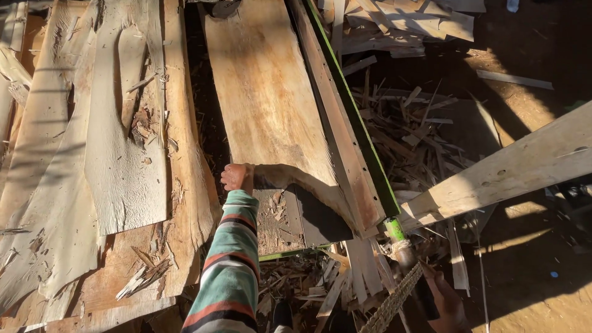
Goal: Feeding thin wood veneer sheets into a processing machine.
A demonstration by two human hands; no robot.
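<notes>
- My left hand, in a striped sleeve, is closed in a firm grip on the ragged near edge of a thin wood veneer sheet.
- The veneer sheet lies lengthwise on a conveyor bed with a green frame rail along its right edge; its near end curls up where I hold it.
- My right hand is at the bed's near right corner, wrapped around a dark handle below a green post; a braided rope runs beside it.
- Left of the bed: a stack of veneer sheets.
- Right of the bed: wood scraps on the dirt floor, and a pale plank angled across.
</notes>
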